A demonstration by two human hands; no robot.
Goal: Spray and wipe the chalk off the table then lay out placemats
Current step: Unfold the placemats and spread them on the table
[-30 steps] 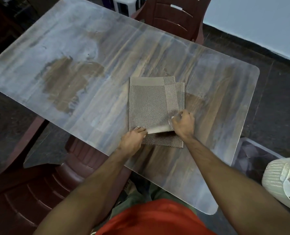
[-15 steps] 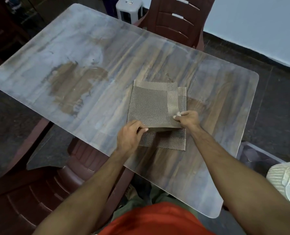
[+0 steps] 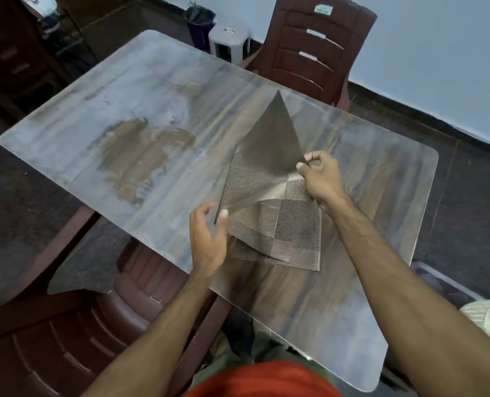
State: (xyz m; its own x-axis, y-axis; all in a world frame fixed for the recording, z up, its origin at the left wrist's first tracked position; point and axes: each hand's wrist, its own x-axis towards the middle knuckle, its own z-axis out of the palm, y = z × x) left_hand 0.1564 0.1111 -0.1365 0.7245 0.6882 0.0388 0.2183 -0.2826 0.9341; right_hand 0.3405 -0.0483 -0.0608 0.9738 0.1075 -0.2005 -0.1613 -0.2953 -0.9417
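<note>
Woven brown mesh, the top placemat (image 3: 269,144) is lifted off the stack of placemats (image 3: 292,233) that lies flat on the near right part of the table (image 3: 152,90). It stands tilted, its far corner up in the air, its lower edge near the stack.

You look to be in the laying-out step: peeling one mat from the pile. Pale chalk haze shows over much of the tabletop, with a bare brown patch (image 3: 140,159) to the left, so judge whether the wiping is really finished.

Next you need to free this mat fully, carry it clear of the pile and set it flat at a seat, perhaps by the far chair (image 3: 312,44). Watch that the mat beneath does not drag along.

Your right hand (image 3: 322,176) pinches the mat's right edge, thumb and forefinger closed on it, the other fingers curled. Your left hand (image 3: 208,239) has its fingers spread and loosely bent; the thumb (image 3: 223,214) is at the mat's lower left edge, but I cannot tell whether it grips or only touches.
</note>
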